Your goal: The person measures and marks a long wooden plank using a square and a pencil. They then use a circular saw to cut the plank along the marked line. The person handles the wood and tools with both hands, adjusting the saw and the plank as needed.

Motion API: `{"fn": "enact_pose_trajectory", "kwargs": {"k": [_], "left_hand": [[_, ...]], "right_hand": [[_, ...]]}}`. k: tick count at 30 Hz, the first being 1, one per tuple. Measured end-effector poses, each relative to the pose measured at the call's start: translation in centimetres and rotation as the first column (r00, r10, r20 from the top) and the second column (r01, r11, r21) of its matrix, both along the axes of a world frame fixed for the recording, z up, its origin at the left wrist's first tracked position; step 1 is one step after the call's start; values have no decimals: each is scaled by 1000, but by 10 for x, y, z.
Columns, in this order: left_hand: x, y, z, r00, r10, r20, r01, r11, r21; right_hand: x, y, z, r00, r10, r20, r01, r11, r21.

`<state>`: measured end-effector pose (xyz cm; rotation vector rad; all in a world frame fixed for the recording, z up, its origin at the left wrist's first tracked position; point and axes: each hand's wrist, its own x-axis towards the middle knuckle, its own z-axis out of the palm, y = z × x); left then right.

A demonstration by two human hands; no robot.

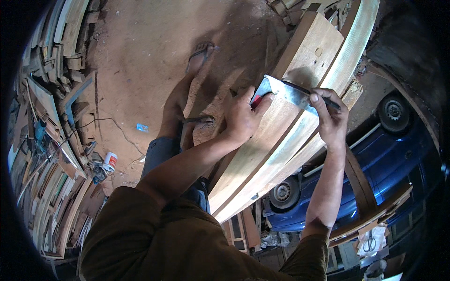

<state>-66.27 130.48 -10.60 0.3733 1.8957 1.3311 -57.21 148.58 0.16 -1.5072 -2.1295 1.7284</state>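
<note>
A metal try square (pixel 290 96), with a wide silver blade and a red part at its left end, lies across a long pale timber (pixel 313 49). My left hand (pixel 244 112) grips that left end, thumb and fingers closed round it. At the blade's other end, my right hand (pixel 330 112) is closed on a thin dark item (pixel 333 104) lying along the blade's far edge; whether it is a pencil or another tool is unclear. A second, bluish-pale board (pixel 354 35) runs alongside the timber on the right.
Wood offcuts (pixel 65 187) are piled along the left, near a cable and a white-and-red can (pixel 110 161). A blue car (pixel 365 173) stands beyond the timbers on the right, near scissors (pixel 371 242). My sandalled foot (pixel 199 51) is on the dirt floor (pixel 126 70).
</note>
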Motion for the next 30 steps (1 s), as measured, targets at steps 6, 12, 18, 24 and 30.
{"fn": "enact_pose_trajectory", "kwargs": {"k": [6, 12, 18, 24, 30], "left_hand": [[-1, 2, 4, 999, 26, -21, -25, 999, 34], [1, -1, -1, 1000, -18, 6, 18, 999, -30], [-5, 0, 5, 998, -64, -3, 64, 996, -70], [-2, 0, -3, 997, -36, -63, 35, 999, -11], [-8, 3, 7, 999, -32, 20, 32, 999, -13]], "right_hand": [[17, 24, 28, 972, 180, 153, -201, 970, 136], [-61, 6, 24, 848, 466, 251, -529, 771, 354], [-92, 5, 11, 944, 329, -34, -318, 931, 180], [-42, 24, 17, 995, -61, -78, 75, 979, 192], [2, 20, 21, 945, -307, -111, 322, 934, 153]]}}
